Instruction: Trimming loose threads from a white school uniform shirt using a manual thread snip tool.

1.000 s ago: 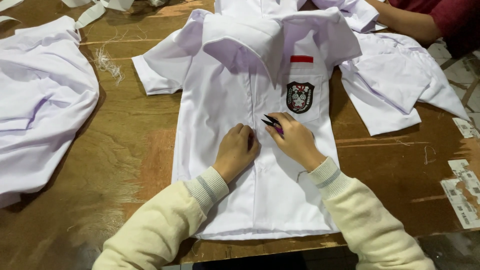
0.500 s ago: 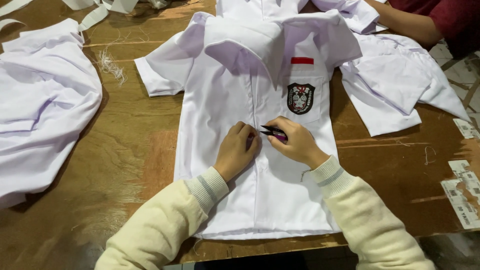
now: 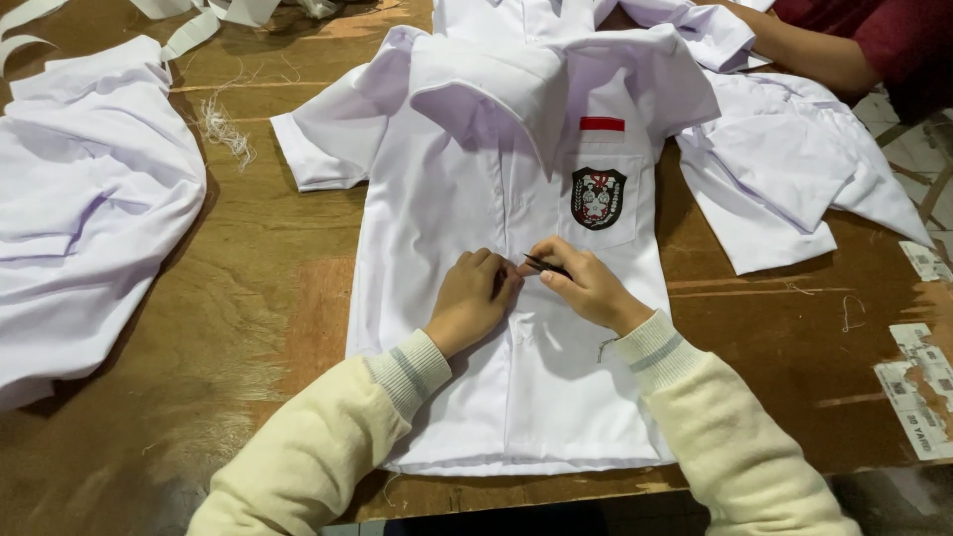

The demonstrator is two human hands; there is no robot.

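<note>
- At far left on the worktop (image 3: 248, 328): heap of white garments (image 3: 89, 218), crumpled, reaching the picture's left edge; white fabric strips (image 3: 189, 25) beyond it at the top edge.
- Just right of the heap: tuft of loose white threads (image 3: 223, 124) lying on bare wood, near a sleeve of the shirt.
- Centre: white short-sleeved shirt (image 3: 447, 199), laid flat, front up, collar away from the wearer of the camera, hem at the near edge of the worktop. Chest pocket (image 3: 601, 203) carries a dark shield-shaped badge and a small red-and-white patch above it; whether anything lies inside cannot be told.
- Left hand (image 3: 476, 298): cream knitted sleeve, fingers curled and pressed down on the shirt's front placket.
- Right hand (image 3: 586, 288): fingers pinched shut on a small dark tool (image 3: 544, 265), its tip at the placket, fingertips nearly meeting the left hand's.
- Right of the shirt: second white shirt (image 3: 794, 169), rumpled; another person's arm (image 3: 824, 55) in a dark red sleeve rests on it.
- Far right edge: printed paper labels (image 3: 918, 387) on the worn brown wood.
</note>
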